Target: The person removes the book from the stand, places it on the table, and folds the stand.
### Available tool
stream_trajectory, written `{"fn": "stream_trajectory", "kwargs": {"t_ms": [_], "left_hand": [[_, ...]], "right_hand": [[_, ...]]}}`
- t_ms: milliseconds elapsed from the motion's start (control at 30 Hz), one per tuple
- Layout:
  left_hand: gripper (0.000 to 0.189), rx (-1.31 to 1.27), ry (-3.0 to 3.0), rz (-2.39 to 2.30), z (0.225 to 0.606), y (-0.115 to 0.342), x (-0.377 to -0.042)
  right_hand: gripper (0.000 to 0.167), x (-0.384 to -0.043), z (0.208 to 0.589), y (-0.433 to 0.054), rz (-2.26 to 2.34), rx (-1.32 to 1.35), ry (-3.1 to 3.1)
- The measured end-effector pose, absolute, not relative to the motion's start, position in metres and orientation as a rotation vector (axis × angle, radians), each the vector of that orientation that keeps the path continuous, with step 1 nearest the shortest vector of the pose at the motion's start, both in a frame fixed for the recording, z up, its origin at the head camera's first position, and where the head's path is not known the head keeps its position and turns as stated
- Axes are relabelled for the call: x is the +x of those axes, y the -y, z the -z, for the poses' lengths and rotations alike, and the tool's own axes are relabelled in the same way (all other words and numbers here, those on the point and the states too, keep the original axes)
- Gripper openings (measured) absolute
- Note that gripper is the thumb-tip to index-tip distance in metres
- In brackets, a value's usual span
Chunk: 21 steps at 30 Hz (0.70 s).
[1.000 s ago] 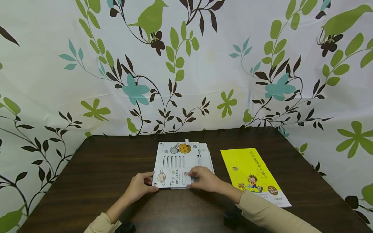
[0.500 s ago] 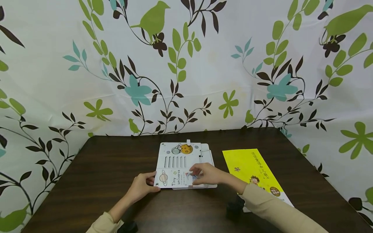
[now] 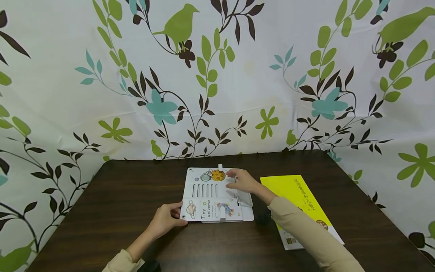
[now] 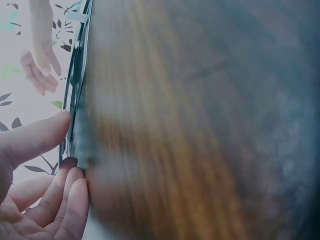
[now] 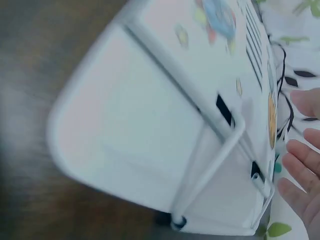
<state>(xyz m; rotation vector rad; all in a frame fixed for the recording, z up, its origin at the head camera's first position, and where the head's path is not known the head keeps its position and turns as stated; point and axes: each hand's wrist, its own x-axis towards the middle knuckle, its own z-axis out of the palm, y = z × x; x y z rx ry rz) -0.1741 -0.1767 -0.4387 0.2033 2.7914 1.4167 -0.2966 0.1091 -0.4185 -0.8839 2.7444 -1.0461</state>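
Observation:
A white book stand (image 3: 190, 189) printed with "Tiny universe", a planet and an astronaut lies flat on the table. My left hand (image 3: 166, 217) pinches its near left corner, thumb above and fingers beneath; the left wrist view shows the thumb (image 4: 42, 137) against the thin edge. Over the stand's far right part hovers my right hand (image 3: 245, 180), fingers loosely spread, holding nothing. A small clip (image 3: 222, 214) lies across the near edge, and another clip (image 3: 220, 167) sticks up at the far edge. The right wrist view shows a white wire leg (image 5: 212, 165) on the stand's right side.
A yellow book (image 3: 283, 189) lies to the right, partly under the right forearm. The dark wooden table (image 3: 136, 181) ends at a patterned cloth (image 3: 238, 83) hanging behind it.
My right hand has let go near the front clip, risen and moved to the stand's far right part. The left hand keeps its grip on the corner.

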Motion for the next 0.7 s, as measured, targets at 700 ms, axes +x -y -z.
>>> {"fn": "stream_trajectory", "kwargs": {"t_ms": [700], "left_hand": [[0.065,0.192,-2.794,-1.405,0.44,0.178,-0.175]], "right_hand": [[0.037,-0.347,0.432,-0.086,1.238,-0.602,-2.787]]}}
